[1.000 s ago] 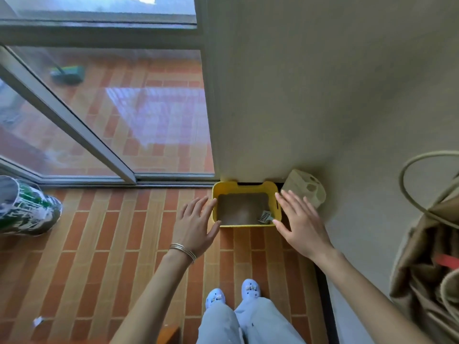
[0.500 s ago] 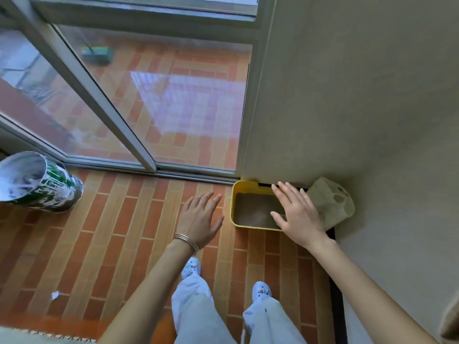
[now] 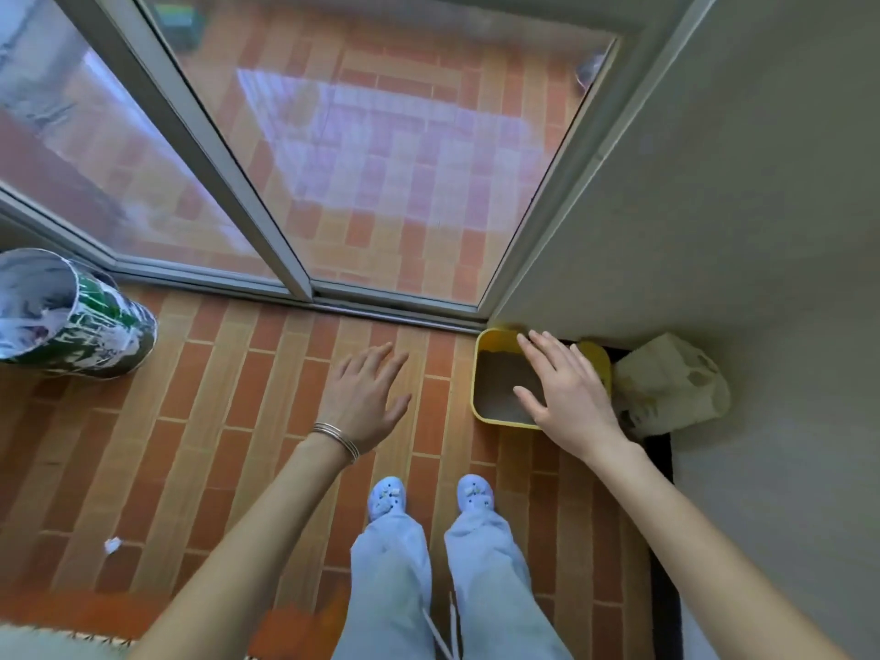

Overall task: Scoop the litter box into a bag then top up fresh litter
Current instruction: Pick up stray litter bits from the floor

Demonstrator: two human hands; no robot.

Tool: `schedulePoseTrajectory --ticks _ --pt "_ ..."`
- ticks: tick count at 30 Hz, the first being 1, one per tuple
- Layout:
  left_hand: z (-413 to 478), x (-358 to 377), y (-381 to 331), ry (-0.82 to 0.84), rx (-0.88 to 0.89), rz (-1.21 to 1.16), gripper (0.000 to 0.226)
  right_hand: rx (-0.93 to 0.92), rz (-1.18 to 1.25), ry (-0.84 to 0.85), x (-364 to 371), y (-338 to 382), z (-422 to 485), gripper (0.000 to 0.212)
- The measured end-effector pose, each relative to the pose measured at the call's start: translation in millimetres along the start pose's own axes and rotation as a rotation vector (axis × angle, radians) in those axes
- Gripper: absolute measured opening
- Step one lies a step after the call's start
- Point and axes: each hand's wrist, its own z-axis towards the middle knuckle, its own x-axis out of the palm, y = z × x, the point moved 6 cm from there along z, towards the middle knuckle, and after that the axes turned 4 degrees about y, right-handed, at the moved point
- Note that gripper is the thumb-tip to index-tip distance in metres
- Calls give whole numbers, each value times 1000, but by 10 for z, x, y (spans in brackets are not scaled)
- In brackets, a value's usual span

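Note:
A yellow litter box [image 3: 481,373] with grey-brown litter [image 3: 497,381] sits on the brick-tile floor in the corner by the wall. My right hand [image 3: 569,397] hovers over its right half with fingers spread, holding nothing, and it hides the scoop. My left hand [image 3: 364,397], with thin bangles at the wrist, is open above the floor, well left of the box. A crumpled cream bag [image 3: 671,383] lies against the wall just right of the box.
A green-and-white paint-spattered bucket [image 3: 71,316] lies at the left by the sliding glass door [image 3: 381,159]. The grey wall [image 3: 738,207] closes off the right side. My feet in light blue shoes [image 3: 428,497] stand just behind the box. A paper scrap [image 3: 112,545] lies on the floor.
The view has swung left and tilted down, so the box now sits further right. My right hand moved over the box's right half; my left hand drifted away from the box's left edge.

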Motion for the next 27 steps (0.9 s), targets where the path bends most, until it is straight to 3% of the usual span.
schedulePoseTrajectory --ticks 5,10,15,20,27 --pt "77 524 112 32 -50 -32 58 -2 28 111 577 -138 254 62" --pt "353 1580 296 135 -59 -34 57 -33 62 208 1566 -339 571 61" --pt "891 3029 427 271 -25 5 58 92 296 290 3022 -656 841 60" --pt "1452 4433 613 254 18 62 59 193 531 337 4656 -921 1029 55" --pt "1900 6080 946 220 23 26 55 205 595 347 6377 -1315 1355 54"
